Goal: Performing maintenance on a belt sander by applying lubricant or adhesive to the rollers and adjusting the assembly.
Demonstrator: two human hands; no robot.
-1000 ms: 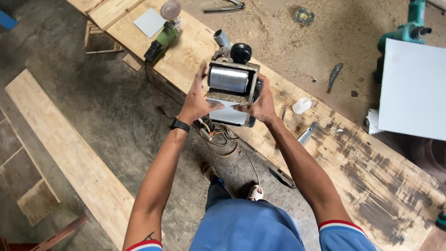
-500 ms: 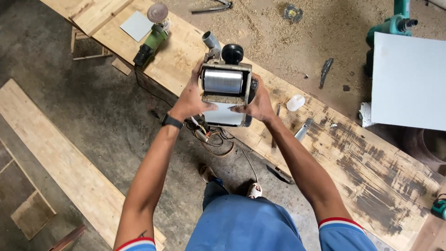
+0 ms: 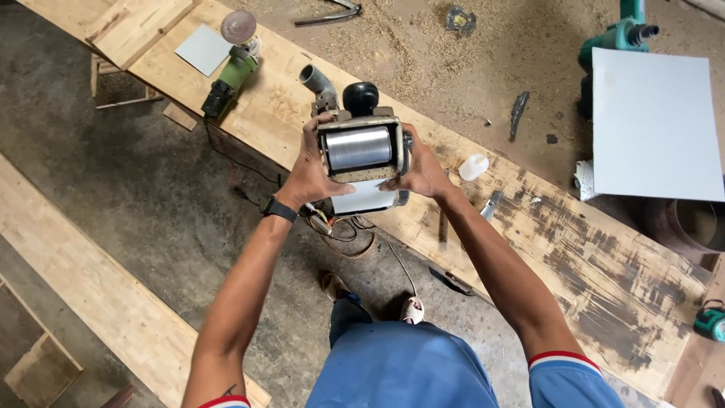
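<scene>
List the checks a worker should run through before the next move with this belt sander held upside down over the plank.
1. Left hand grips the belt sander: ok.
2. Right hand grips the other side: ok.
3. Roller facing up, in view: ok.
4. Power cord unplugged: cannot tell.
5. Plank below free of loose items: not ok; a small white bottle lies there.
6. Angle grinder away from the hands: ok.

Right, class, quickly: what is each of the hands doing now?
Left hand: closed on the belt sander's left side.
Right hand: closed on its right side.
</scene>
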